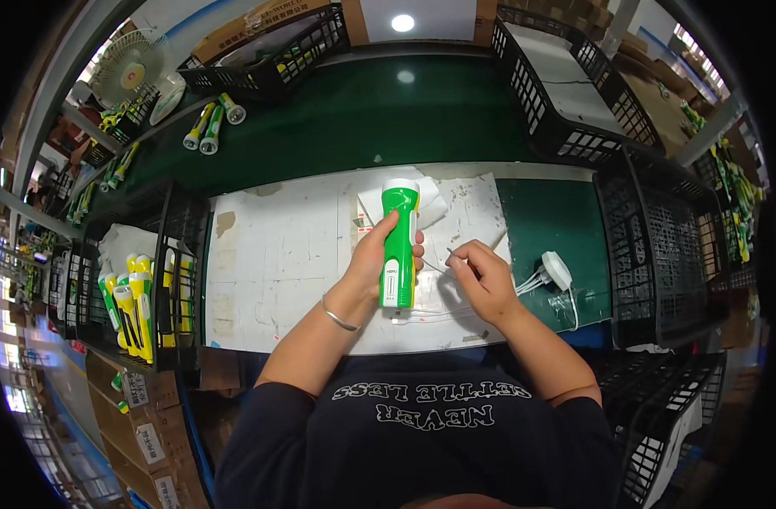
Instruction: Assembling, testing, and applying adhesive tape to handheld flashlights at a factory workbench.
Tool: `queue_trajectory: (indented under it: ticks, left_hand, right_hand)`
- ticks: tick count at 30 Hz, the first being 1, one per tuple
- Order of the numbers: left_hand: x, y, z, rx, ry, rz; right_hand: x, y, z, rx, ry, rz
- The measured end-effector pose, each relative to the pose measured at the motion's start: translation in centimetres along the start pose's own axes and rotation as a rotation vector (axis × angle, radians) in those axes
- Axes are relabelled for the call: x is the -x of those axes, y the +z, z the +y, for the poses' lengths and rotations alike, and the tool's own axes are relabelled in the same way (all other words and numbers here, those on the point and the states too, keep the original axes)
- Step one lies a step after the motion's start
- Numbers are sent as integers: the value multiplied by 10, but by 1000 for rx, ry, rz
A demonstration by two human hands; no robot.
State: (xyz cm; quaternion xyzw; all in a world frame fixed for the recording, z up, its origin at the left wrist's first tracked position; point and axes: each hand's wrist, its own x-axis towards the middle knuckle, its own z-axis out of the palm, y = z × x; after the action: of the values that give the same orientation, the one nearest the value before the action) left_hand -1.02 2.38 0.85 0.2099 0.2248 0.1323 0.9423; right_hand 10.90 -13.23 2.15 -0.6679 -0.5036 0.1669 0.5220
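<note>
Flashlight [398, 254] is filling my left fingers [418, 251]; beside it, right fingers [469, 249] are pinching something thin [450, 250]; straying could be snagging cords [530, 282].

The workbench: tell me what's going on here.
Someone in a dark shirt holds a green-and-yellow flashlight in the left hand over a white work surface, its white head pointing away from them. The right hand is close by, pinching a thin item too small to identify. A rounded white device lies to the right. More flashlights sit in a black basket on the left, and three others lie farther back.
</note>
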Motion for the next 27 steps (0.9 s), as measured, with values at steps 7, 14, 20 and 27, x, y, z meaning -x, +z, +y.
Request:
queue_trajectory:
  ticks: [7, 14, 20, 27]
  left_hand:
    - [3, 11, 0, -304, 163, -22]
    - [10, 14, -9, -683, 366, 27]
    - [13, 8, 14, -599, 438, 80]
    - [17, 6, -5, -815, 537, -8]
  right_hand:
    - [-12, -2, -30, 569, -363, -87]
    - [-11, 13, -32, 698, -505, -242]
    - [11, 18, -41, 589, -555, -377]
    - [-18, 20, -37, 810, -489, -229]
